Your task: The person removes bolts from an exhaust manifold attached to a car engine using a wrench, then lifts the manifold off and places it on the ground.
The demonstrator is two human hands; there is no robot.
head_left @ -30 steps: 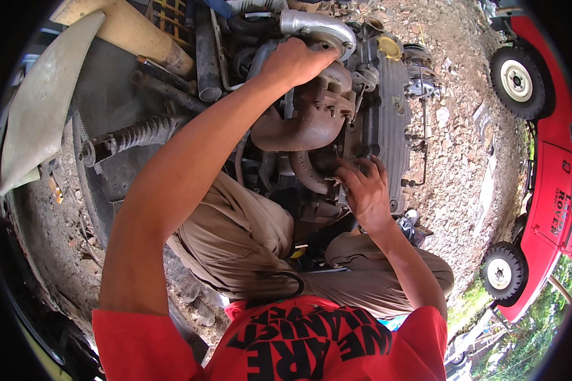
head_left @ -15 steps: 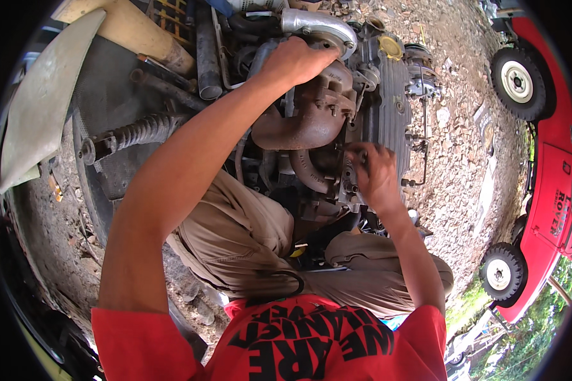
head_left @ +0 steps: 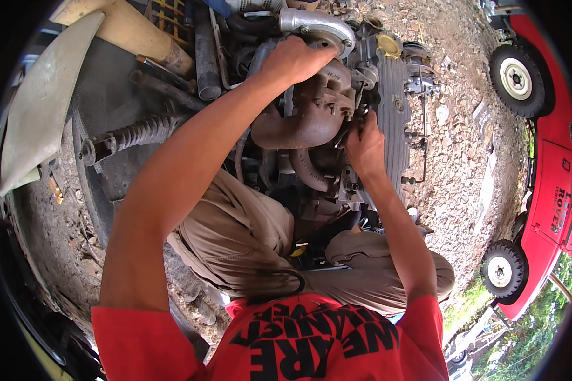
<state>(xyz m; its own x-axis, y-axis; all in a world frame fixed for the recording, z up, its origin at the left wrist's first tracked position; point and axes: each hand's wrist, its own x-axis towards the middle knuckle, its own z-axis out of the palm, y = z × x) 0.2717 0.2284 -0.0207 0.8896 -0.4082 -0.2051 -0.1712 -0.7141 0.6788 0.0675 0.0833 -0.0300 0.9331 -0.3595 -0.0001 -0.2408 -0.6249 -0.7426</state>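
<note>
A turbocharger sits on the engine in front of me, with a silver compressor housing [head_left: 314,24] and a rusty brown turbine housing [head_left: 330,79]. My left hand [head_left: 295,60] is wrapped over its middle, between the two housings; the fingertips are partly hidden. Below it curves a rusty exhaust manifold [head_left: 299,127]. My right hand [head_left: 366,145] is at the manifold's right side, beside the ribbed grey valve cover [head_left: 393,111]. Its fingers are drawn together, thumb near the index finger, and whatever they hold is too dark and small to make out.
A coil-spring shock absorber [head_left: 130,134], a dark pipe [head_left: 208,60] and a pale curved panel [head_left: 47,101] lie at the left. A yellow cap [head_left: 388,46] tops the valve cover. Gravel [head_left: 454,159] spreads rightward to a red off-road vehicle [head_left: 546,190].
My right hand has moved up and away from me along the engine, from the lower manifold end toward the turbine housing. My left hand stays on the turbocharger.
</note>
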